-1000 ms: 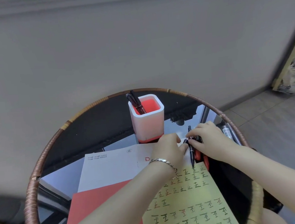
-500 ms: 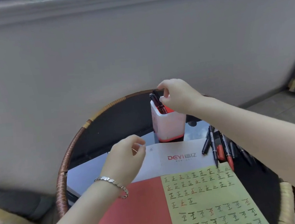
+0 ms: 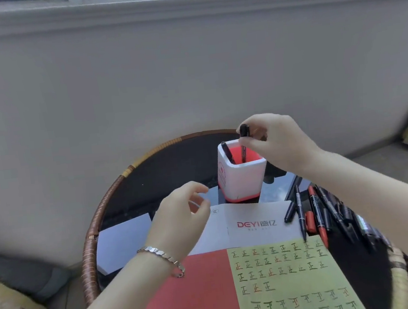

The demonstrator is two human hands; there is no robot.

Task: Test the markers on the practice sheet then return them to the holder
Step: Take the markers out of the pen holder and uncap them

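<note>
Pinching the cap end of a black marker point(image 3: 244, 130), the right hand point(image 3: 278, 143) is holding it upright, its lower end inside the white pen holder point(image 3: 241, 178) beside one stored marker point(image 3: 228, 154). Several loose markers point(image 3: 316, 214) are lying right of the practice sheet point(image 3: 288, 279), which is carrying rows of test characters; most returns are judged outstanding. The right forearm is reaching over them. The left hand point(image 3: 180, 220) is hovering beside the holder, loosely curled, grasping nothing.
</note>
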